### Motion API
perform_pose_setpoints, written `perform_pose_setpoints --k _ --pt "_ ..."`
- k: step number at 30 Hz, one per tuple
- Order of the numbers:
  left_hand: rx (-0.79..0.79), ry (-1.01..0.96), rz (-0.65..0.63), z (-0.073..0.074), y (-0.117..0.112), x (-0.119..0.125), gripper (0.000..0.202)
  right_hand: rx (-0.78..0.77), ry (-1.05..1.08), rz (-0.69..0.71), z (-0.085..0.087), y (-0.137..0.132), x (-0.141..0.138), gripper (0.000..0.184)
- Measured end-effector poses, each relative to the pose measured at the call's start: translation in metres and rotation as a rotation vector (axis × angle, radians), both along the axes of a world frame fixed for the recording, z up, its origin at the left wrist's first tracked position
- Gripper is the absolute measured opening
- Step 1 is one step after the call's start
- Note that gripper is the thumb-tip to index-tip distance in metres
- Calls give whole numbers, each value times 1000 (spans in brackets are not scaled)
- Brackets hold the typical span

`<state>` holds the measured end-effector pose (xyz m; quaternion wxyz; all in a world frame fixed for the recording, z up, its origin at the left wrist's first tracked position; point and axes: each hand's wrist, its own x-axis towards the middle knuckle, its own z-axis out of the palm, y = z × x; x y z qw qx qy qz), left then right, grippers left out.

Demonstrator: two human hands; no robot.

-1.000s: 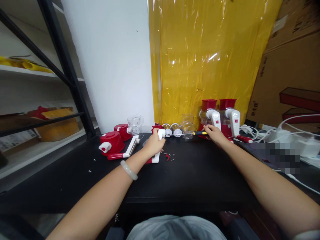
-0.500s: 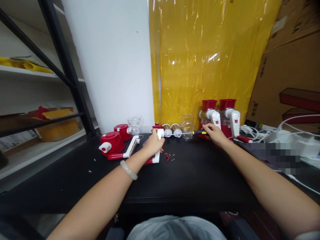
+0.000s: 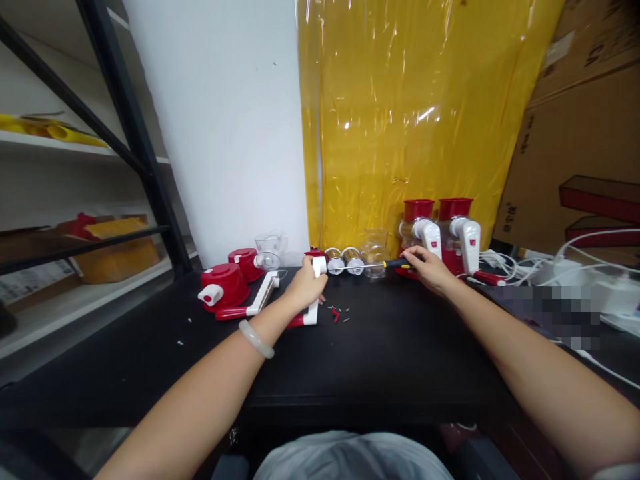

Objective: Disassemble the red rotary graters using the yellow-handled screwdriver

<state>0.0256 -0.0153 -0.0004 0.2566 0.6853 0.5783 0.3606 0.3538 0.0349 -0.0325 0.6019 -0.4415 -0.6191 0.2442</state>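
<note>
My left hand (image 3: 306, 288) is closed around a white crank arm with a red handle (image 3: 314, 313), held upright on the black table (image 3: 380, 360). My right hand (image 3: 426, 265) grips the yellow-and-black handle of a screwdriver (image 3: 389, 265), whose thin shaft runs left to the top of the white arm. Small screws (image 3: 339, 312) lie on the table just right of my left hand.
Two assembled red-and-white grinders (image 3: 443, 233) stand at the back right, with metal drums (image 3: 345, 260) and a clear housing (image 3: 375, 252) beside them. Red bases (image 3: 225, 283), another crank (image 3: 260, 301) and a clear part (image 3: 270, 250) lie left. White cables (image 3: 550, 267) sit right.
Both hands have shifted very slightly upward and left with the crank arm and the screwdriver; everything else stays where it was.
</note>
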Motion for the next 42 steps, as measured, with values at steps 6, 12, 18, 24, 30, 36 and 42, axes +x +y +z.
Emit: perform_pose_setpoints --k 6,12,18,24,30,36,42 --pt "-70 22 13 -2 2 -1 45 59 -69 15 4 -3 1 47" --pt "-92 15 44 -3 6 -4 42 -5 -110 87 1 -3 -5 42" --pt "-16 33 18 0 2 -4 46 -165 43 77 -1 2 -9 40" --pt "259 214 13 13 -7 -5 59 -395 -18 89 4 -4 -6 44" --pt "308 232 18 16 -10 -5 58 -332 -173 0 2 -6 -3 46" --pt "242 184 29 13 -8 -3 59 -241 -181 -18 -3 4 4 49" --pt "152 48 -9 7 -5 -1 54 -125 -228 -34 3 -2 3 45"
